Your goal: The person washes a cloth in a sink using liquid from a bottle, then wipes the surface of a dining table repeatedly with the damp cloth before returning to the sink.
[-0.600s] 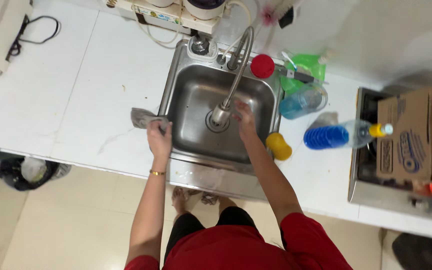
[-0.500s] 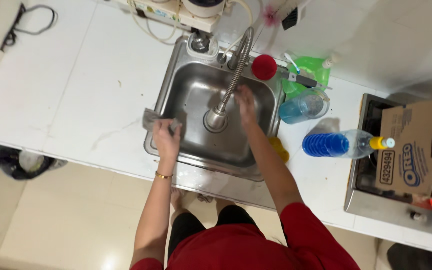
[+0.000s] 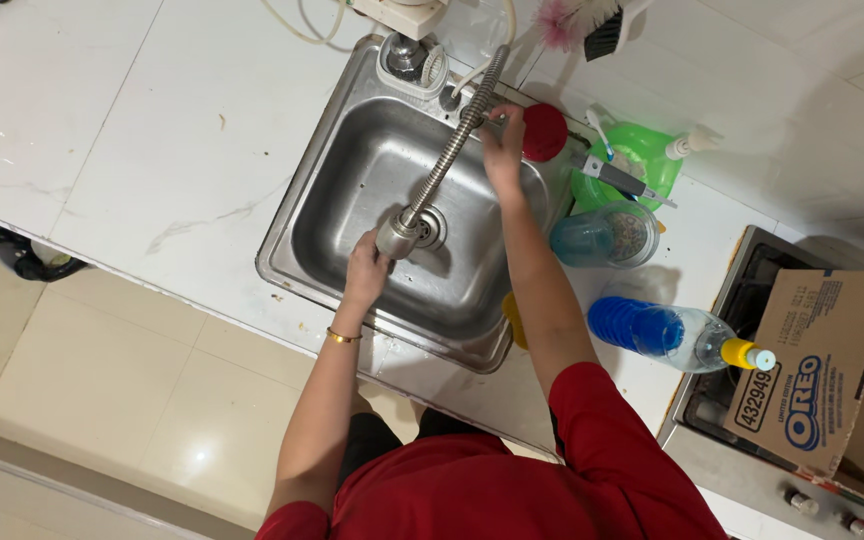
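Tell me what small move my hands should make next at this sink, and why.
Probably turn the tap handle with your right hand, which already rests at the faucet base. Your left hand holds the spray head pointed down into the sink near the drain, and no water is visibly running. So starting the flow seems the natural step.

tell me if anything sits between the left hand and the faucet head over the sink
Nothing visible does. The left hand is already up against the faucet head over the sink, with no gap showing. The right hand is at the base of the faucet, beside a round red thing.
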